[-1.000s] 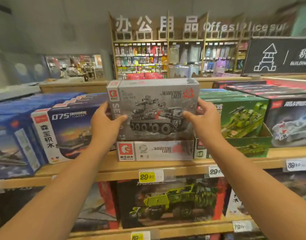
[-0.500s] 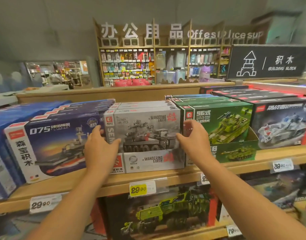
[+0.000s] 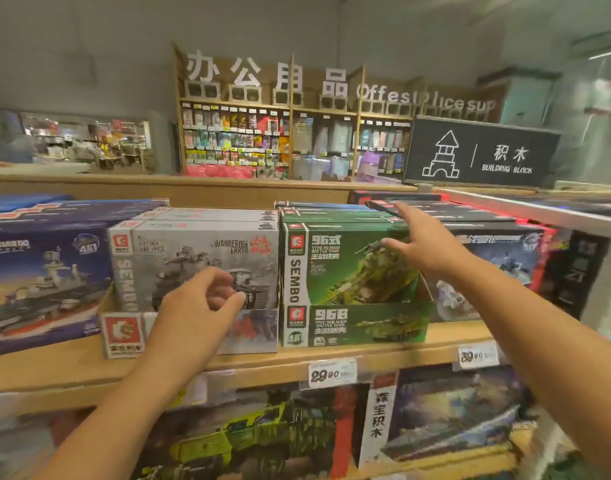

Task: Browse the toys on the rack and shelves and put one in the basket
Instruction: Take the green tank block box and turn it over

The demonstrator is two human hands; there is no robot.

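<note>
From the head camera, the grey Wandering Earth box (image 3: 207, 258) is standing on the wooden shelf (image 3: 72, 372). The left hand (image 3: 196, 303) is hanging before it, fingers loosely curled, holding nothing. The right hand (image 3: 418, 244) is reaching over the green tank box (image 3: 349, 271), fingers spread.

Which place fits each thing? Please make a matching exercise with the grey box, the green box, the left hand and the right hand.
Things:
1. grey box
2. green box
3. left hand
4. right hand

Places:
A. reaching over the green box's upper right corner
B. right of the grey box
C. in front of the grey box, holding nothing
D. between the blue ship box and the green box

Pairs: 1-D, 2-B, 3-C, 4-A
</note>
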